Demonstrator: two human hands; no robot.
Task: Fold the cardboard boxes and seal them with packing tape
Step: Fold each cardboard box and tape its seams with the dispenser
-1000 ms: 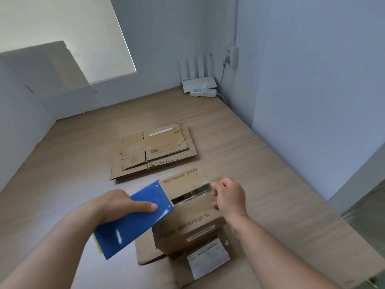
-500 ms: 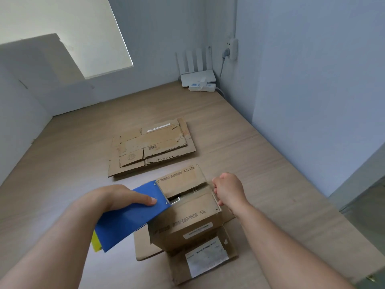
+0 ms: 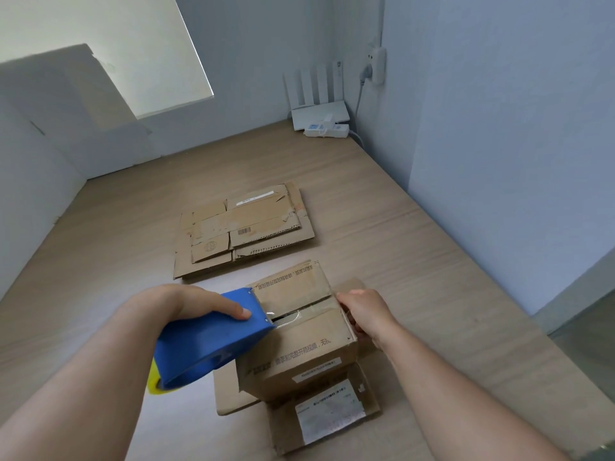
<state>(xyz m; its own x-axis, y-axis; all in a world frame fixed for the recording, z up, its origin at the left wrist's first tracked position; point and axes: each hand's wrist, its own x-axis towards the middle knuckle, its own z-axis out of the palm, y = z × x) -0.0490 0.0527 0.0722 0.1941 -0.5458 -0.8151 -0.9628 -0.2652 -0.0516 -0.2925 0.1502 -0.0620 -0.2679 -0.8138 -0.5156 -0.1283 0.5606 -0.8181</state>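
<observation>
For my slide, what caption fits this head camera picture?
Left hand holds a blue tape dispenser on the box seam; right hand grips its edge.

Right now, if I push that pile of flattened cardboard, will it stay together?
Probably not: the flattened cardboard pile is loose, unevenly stacked sheets, so they'd likely slide apart. Lifted by one edge, it would probably bend at its creases.

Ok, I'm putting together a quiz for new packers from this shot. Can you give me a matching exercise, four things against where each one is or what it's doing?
Things
1. tape dispenser
2. flattened cardboard
3. router
4. right hand

Places or states
A. in the far corner, by the wall
B. grips the right edge of the box
C. held by the left hand at the top seam
D. lies flat beyond the box

Pairs: 1-C, 2-D, 3-A, 4-B
</observation>
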